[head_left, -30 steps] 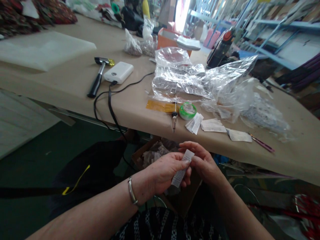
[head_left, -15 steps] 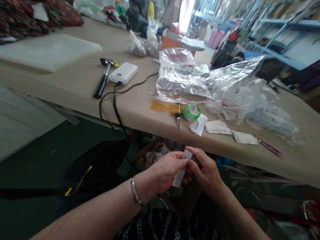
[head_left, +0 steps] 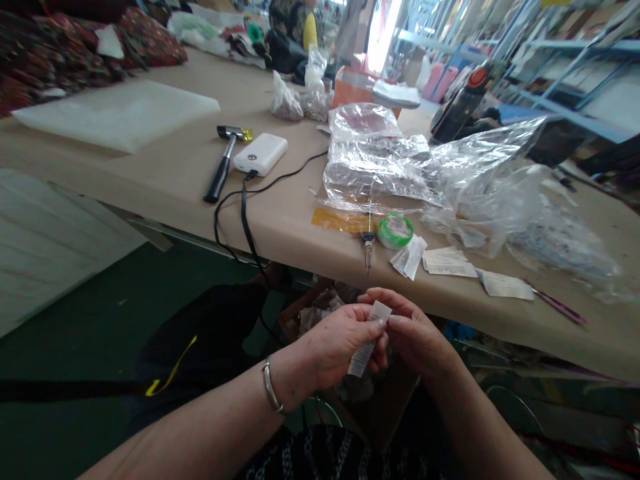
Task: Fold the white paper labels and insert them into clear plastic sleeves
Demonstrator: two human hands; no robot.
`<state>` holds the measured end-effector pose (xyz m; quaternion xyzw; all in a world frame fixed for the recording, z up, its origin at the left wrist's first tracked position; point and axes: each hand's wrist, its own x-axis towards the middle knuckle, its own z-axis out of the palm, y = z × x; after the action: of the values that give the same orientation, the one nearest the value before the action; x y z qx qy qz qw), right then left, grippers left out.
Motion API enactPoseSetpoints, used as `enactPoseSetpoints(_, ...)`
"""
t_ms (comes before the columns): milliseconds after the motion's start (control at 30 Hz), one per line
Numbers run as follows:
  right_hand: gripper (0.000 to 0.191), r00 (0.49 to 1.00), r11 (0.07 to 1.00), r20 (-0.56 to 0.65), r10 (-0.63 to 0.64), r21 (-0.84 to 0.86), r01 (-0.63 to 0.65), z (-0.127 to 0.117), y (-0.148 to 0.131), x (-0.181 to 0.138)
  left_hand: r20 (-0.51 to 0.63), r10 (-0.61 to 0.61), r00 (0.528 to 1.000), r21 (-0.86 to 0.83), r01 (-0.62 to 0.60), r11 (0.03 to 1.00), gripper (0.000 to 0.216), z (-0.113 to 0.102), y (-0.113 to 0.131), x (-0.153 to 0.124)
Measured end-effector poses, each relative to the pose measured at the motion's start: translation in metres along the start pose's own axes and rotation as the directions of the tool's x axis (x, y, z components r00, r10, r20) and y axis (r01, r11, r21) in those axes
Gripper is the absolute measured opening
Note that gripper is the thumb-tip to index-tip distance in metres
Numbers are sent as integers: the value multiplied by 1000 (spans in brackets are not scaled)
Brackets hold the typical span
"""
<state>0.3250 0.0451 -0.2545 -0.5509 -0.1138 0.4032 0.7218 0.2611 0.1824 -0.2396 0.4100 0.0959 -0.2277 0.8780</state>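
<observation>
Below the table's front edge, my left hand and my right hand meet, both pinching a small white printed label strip. The left thumb and fingers close on its upper end; the right fingers press it from the other side. A metal bangle sits on my left wrist. On the table just above lie more white labels, a folded one, a green tape roll and a soldering-type tool whose tip pokes over the edge.
The brown-paper table holds a hammer, a white power bank with a black cable hanging off the edge, crumpled clear plastic bags, a white foam sheet and pink tweezers. A cardboard box of scraps sits under the table.
The view has drifted so the table things sit further right and lower. My hands stay together on the label strip, with only small finger shifts.
</observation>
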Motion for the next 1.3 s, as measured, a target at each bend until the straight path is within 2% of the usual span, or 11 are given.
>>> enactPoseSetpoints(67, 48, 988, 998, 146, 59, 13, -62, -2, -3, 2, 68, -11, 998, -1, 11, 1000, 23, -2, 0, -2)
enactPoseSetpoints(133, 41, 974, 998, 220, 51, 18, -57, -3, -5, 4, 89, -30, 996, -7, 31, 999, 21, -3, -1, -3)
enactPoseSetpoints(267, 28, 972, 998, 236, 22, 53, -35, -4, -6, 7, 79, -80, 994, -6, 80, 997, 20, -2, -2, -4)
enactPoseSetpoints(367, 33, 973, 998, 226, 54, 27, -61, -3, -6, 6, 64, -70, 996, -3, 70, 998, 21, -1, -1, -4)
enactPoseSetpoints(433, 42, 983, 999, 178, 50, 0, -51, -1, -5, 5, 41, -38, 998, 0, 39, 999, 22, -1, -1, -4)
enactPoseSetpoints(500, 44, 998, 1000, 63, -11, -18, 13, 1, -3, 5, 7, 1, 1000, 9, -1, 1000, 22, -1, 0, -3)
enactPoseSetpoints(600, 27, 977, 988, -151, -151, -66, 143, 5, 2, 5, -72, 67, 995, 37, -64, 997, 21, -2, 1, -1)
enactPoseSetpoints(667, 21, 956, 980, -222, -193, -96, 176, 9, 4, 5, -130, 122, 984, 74, -113, 991, 21, -4, 1, 1)
enactPoseSetpoints(867, 18, 942, 961, -238, -235, -204, 188, 17, 0, 10, -171, 264, 949, 229, -223, 948, 26, -8, 0, 3)
enactPoseSetpoints(1133, 18, 933, 925, -250, -260, -341, 166, 17, -2, 19, -200, 289, 936, 278, -228, 933, 23, -9, 2, 5)
enactPoseSetpoints(1300, 17, 911, 894, -254, -326, -397, 209, 22, -6, 23, -209, 322, 923, 287, -257, 923, 22, -10, 4, 8)
